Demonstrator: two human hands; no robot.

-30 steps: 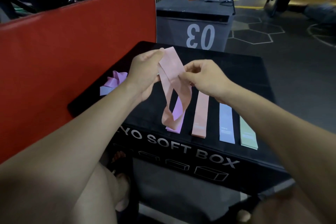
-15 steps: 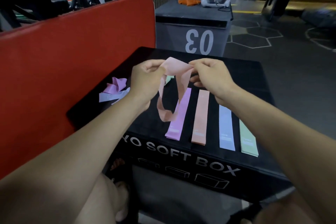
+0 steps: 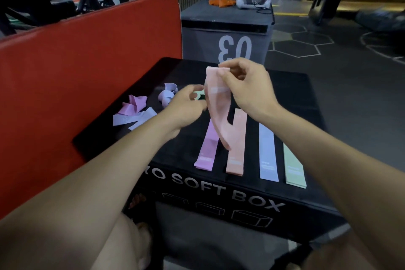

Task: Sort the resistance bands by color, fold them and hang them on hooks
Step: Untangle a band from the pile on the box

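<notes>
My right hand (image 3: 247, 90) pinches the top end of a peach band (image 3: 218, 103), which hangs straight down over the black soft box (image 3: 302, 98). The fingertips of my left hand (image 3: 184, 105) reach the band's left edge at mid-height; whether they grip it is unclear. Flat in a row near the front edge lie a pink-purple band (image 3: 205, 151), a peach flat band (image 3: 236, 155), a lavender-blue band (image 3: 268, 155) and a green band (image 3: 293, 166). Loose at the back left lie a crumpled pink band (image 3: 133, 104), a lavender band (image 3: 135, 119), a coiled lavender band (image 3: 167, 94) and a green scrap (image 3: 199, 96).
A red padded wall (image 3: 87, 68) runs along the left of the box. A grey box marked 03 (image 3: 230, 35) stands just behind, with orange cloth and a cable on top. Dark gym floor lies to the right. My knees show below. No hooks are in view.
The peach band went from a loop spread between both hands to hanging from my right hand. My left hand dropped from the top end to the band's side.
</notes>
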